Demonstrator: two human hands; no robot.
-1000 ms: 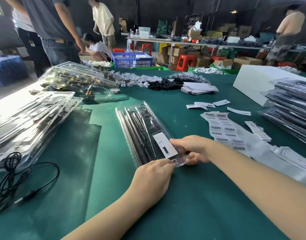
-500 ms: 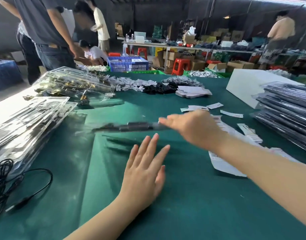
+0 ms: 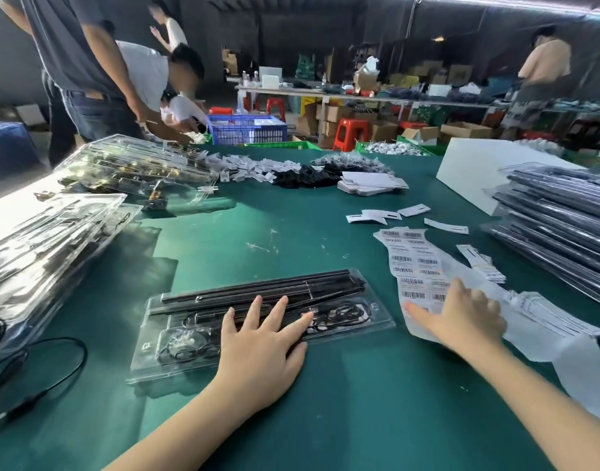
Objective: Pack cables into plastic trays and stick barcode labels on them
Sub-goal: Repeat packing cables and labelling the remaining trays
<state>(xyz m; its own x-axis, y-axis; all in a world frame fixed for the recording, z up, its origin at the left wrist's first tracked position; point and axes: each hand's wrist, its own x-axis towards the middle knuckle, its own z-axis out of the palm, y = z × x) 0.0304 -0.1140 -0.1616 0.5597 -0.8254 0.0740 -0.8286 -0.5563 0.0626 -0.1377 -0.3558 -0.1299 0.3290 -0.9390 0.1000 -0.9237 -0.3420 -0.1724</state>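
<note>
The clear plastic tray [image 3: 257,328], packed with black rods and a coiled cable, lies crosswise on the green table [image 3: 359,402] in front of the person. The left hand [image 3: 261,348] rests flat on it, fingers spread and straight. The right hand [image 3: 461,314] presses the barcode label sheet [image 3: 417,263] just beside the tray, fingers loosely bent, grasping nothing

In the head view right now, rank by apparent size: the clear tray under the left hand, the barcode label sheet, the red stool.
1. clear tray
2. barcode label sheet, partly hidden by the right hand
3. red stool, far off, so only apparently smallest
</note>
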